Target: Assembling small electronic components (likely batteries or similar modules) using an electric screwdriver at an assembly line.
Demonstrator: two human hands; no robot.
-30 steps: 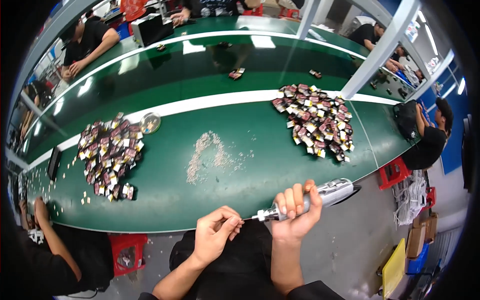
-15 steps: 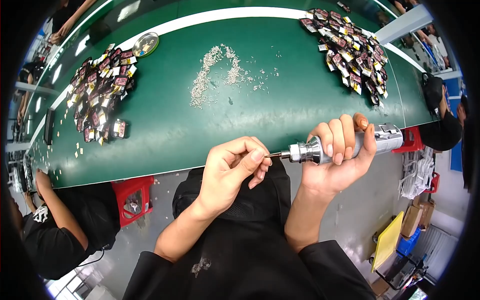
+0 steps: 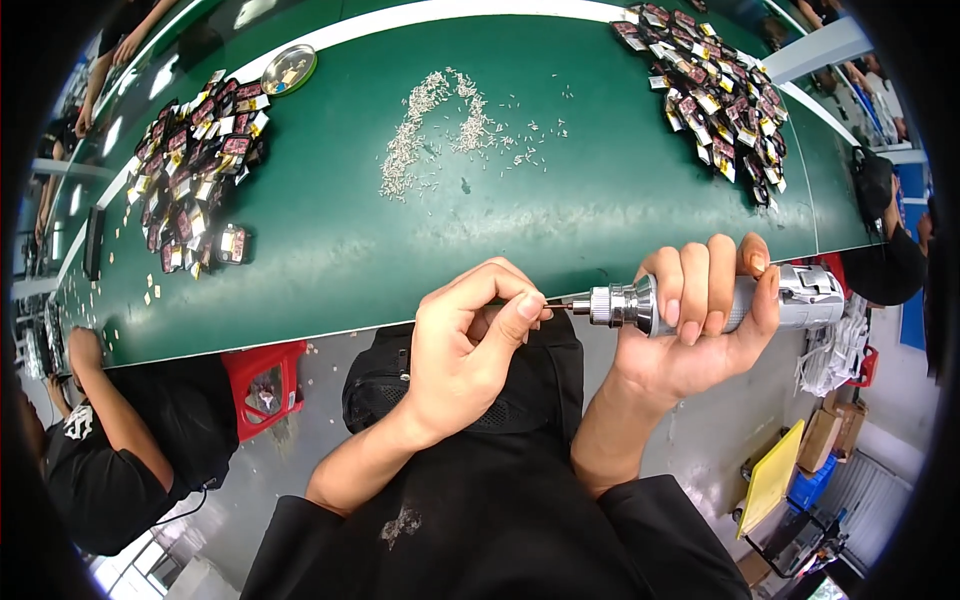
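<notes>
My right hand (image 3: 700, 320) grips a silver electric screwdriver (image 3: 800, 298), held level just in front of the green table edge (image 3: 300, 330), its thin bit (image 3: 558, 305) pointing left. My left hand (image 3: 470, 345) pinches the tip of that bit between thumb and forefinger; whether a screw sits there I cannot tell. A scatter of small pale screws (image 3: 440, 125) lies on the table beyond my hands.
A pile of small dark and red parts (image 3: 195, 170) lies at the left, another pile (image 3: 715, 85) at the far right. A round metal dish (image 3: 288, 70) sits at the back left. A seated person (image 3: 110, 450) is at my left, a red stool (image 3: 262, 385) nearby.
The view has tipped down and closer to the table. Both hands rose toward the table edge and my left fingers stayed at the bit's tip.
</notes>
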